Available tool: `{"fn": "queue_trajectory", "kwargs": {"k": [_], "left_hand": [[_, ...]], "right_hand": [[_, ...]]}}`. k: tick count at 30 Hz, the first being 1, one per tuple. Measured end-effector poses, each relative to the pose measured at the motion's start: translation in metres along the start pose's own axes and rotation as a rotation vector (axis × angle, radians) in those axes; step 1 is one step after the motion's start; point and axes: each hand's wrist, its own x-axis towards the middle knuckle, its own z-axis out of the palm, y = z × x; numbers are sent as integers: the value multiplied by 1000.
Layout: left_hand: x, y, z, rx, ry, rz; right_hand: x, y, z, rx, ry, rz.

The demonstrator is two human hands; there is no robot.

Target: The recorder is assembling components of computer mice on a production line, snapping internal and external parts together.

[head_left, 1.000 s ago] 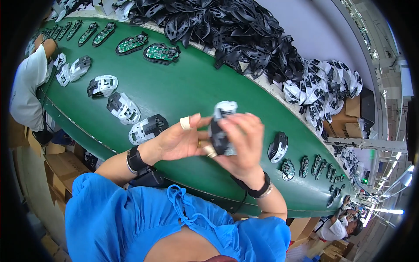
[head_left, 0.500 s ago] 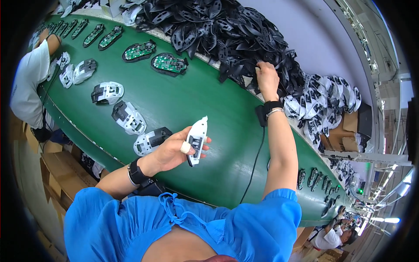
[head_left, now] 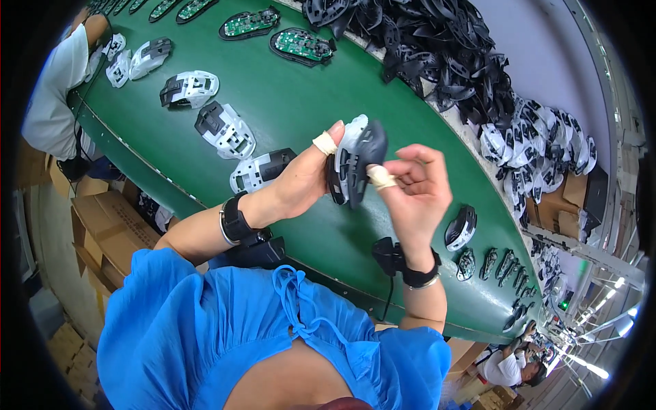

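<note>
Over the belt's near middle, my left hand (head_left: 307, 174) grips a white mouse shell (head_left: 352, 131) tilted on its side. My right hand (head_left: 418, 195) pinches a black plastic side piece (head_left: 370, 152) between thumb and fingers and presses it along the shell's right side. Whether the two parts are locked together cannot be seen. Both thumbs wear pale finger covers. Left of my left hand lie white-and-black mouse shells (head_left: 225, 130), one of them (head_left: 256, 172) partly behind my wrist.
Mouse bases with green circuit boards (head_left: 303, 46) line the green belt (head_left: 301, 96). Heaped beyond it are black plastic pieces (head_left: 437, 55) and white shells (head_left: 536, 140). A black-and-white mouse part (head_left: 461, 227) lies at right. Another person's sleeve (head_left: 58, 92) is at far left. A cable hangs from my right wristband.
My right hand has come back from the black heap to my left hand, bringing a black piece against the white shell. The view has shifted, and a mouse part now shows at right.
</note>
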Motion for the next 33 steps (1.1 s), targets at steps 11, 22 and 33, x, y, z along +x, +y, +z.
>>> {"fn": "queue_trajectory", "kwargs": {"k": [11, 22, 33], "left_hand": [[-19, -11, 5, 178, 49, 97], [-29, -6, -12, 639, -161, 144], [-26, -2, -7, 849, -118, -10]], "right_hand": [[-22, 2, 17, -452, 74, -265], [-28, -27, -24, -18, -222, 146], [-31, 17, -28, 513, -241, 499]]}}
